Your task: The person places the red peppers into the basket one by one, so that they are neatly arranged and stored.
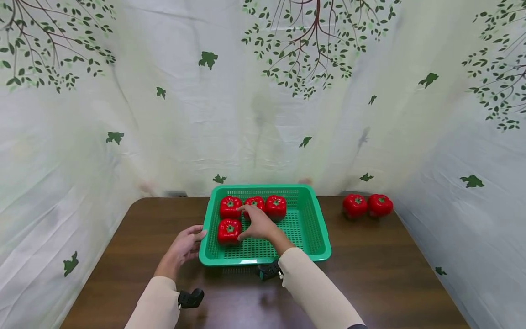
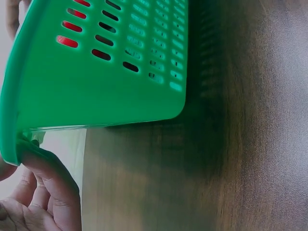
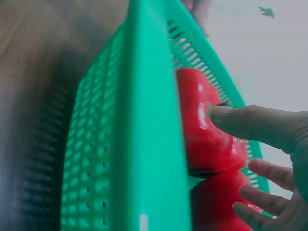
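Observation:
A green plastic basket [image 1: 306, 233] with slotted walls holds several red bell peppers. One bell pepper [image 1: 228, 232] sits at the front left of the basket, behind it another bell pepper [image 1: 229, 208], and two more stand along the back wall. My left hand [image 1: 186, 244] grips the basket's left rim, with a finger [image 2: 57, 185] hooked under the edge. Over the peppers hovers my right hand [image 1: 260, 224], thumb [image 3: 255, 122] and fingers spread and holding nothing. Its thumb is close to the front-left pepper; whether it touches I cannot tell. The right hand partly hides the back middle pepper.
Two more red bell peppers, a left one [image 1: 355, 205] and a right one [image 1: 380, 205], stand side by side at the back right of the brown wooden table [image 1: 370, 265]. A white leaf-patterned curtain [image 1: 263, 123] hangs behind and at both sides.

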Motion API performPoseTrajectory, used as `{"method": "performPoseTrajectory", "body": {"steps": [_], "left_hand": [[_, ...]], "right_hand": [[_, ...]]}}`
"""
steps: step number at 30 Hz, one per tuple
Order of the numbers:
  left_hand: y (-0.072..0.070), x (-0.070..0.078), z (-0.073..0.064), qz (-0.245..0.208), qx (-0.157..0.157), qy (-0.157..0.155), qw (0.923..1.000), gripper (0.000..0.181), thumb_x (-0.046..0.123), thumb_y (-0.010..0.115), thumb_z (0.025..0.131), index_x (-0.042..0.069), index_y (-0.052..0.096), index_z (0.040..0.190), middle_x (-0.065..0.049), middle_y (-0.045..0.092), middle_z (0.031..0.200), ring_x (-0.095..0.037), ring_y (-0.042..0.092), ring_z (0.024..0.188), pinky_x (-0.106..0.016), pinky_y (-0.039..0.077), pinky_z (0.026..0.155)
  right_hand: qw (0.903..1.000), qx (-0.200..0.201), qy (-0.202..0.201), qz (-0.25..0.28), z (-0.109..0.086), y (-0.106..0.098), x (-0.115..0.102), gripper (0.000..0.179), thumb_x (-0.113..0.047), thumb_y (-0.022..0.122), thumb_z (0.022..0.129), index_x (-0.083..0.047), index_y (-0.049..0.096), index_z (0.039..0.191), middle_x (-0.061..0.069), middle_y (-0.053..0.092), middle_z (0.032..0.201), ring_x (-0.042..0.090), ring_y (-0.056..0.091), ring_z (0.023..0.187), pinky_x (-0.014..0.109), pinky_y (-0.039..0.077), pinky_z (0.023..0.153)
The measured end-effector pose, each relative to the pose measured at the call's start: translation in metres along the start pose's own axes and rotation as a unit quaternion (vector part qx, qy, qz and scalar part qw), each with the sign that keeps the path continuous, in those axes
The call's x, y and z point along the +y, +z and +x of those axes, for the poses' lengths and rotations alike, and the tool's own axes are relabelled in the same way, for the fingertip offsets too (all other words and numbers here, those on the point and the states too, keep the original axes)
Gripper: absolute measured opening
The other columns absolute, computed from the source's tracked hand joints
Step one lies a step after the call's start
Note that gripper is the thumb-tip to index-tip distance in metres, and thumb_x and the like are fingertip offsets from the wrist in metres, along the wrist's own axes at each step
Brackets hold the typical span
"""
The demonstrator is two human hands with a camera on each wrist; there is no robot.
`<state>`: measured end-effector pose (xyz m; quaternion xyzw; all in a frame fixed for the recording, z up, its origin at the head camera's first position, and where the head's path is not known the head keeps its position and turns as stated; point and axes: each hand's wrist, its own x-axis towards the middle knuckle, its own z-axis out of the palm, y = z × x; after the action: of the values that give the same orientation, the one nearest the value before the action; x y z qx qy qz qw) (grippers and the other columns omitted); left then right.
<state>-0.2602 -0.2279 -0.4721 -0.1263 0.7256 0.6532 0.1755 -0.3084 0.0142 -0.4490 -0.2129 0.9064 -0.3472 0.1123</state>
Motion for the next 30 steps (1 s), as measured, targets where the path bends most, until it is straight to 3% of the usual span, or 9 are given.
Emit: {"method": "performPoseTrajectory", "body": {"steps": [12,20,30], "left_hand": [[-0.001,0.003,0.002,0.022,-0.004,0.0,0.9998,0.05,0.027,0.051,0.1,0.002,0.038,0.142,-0.014,0.06,0.115,-0.02,0.067,0.089,-0.037,0.054,0.078],[-0.006,0.003,-0.001,0.025,-0.009,-0.004,0.9996,0.054,0.028,0.051,0.1,0.0,0.034,0.144,-0.016,0.058,0.117,-0.02,0.066,0.09,-0.036,0.054,0.078],[-0.001,0.005,-0.001,0.032,-0.009,-0.001,0.9995,0.054,0.028,0.051,0.101,0.0,0.034,0.144,-0.014,0.06,0.115,-0.019,0.066,0.089,-0.036,0.054,0.077]], "right_hand": [[0.9996,-0.004,-0.021,0.016,-0.019,-0.03,0.02,0.074,-0.02,0.085,0.074,-0.009,0.048,0.137,0.009,0.048,0.139,0.031,0.047,0.125,0.044,0.046,0.096],[0.9969,-0.021,-0.024,0.072,-0.03,-0.048,0.036,0.069,-0.013,0.083,0.076,-0.005,0.048,0.135,0.018,0.05,0.136,0.039,0.048,0.123,0.046,0.049,0.093],[0.9979,-0.011,-0.039,0.05,-0.047,-0.073,0.069,0.061,-0.014,0.082,0.077,-0.006,0.053,0.13,0.015,0.055,0.13,0.037,0.051,0.119,0.045,0.05,0.089]]}}
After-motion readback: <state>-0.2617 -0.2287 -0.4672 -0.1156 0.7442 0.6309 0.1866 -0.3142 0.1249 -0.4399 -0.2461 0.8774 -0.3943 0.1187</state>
